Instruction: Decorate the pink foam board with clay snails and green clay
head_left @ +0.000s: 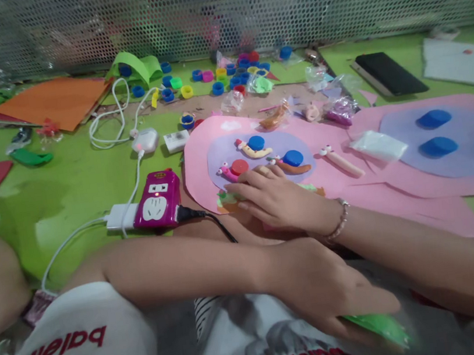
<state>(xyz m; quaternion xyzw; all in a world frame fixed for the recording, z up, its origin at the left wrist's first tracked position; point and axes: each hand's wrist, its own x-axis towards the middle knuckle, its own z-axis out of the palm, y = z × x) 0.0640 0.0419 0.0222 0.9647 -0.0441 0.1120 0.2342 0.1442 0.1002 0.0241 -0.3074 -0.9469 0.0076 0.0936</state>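
My left hand (322,283) reaches across below the table edge, closed around a green plastic packet (384,326). My right hand (273,199), a beaded bracelet at its wrist, lies with outstretched fingers on the near edge of a pink paper cutout (197,165) with a lilac oval. Its fingertips are by a green and brown clay strip (225,200), partly hidden under them. Just beyond sit clay snails: a pink one with a red cap (239,167), a cream one with a blue cap (256,143), a brown one with a blue cap (293,158).
Right of the hand lie a pale clay body with eyes (343,162), a clear packet (379,146) and a second cutout with blue caps (438,146). Leftward are a purple power socket (158,199) and white cables. Bottle caps (218,88), a phone (390,73) and orange paper (54,100) lie behind.
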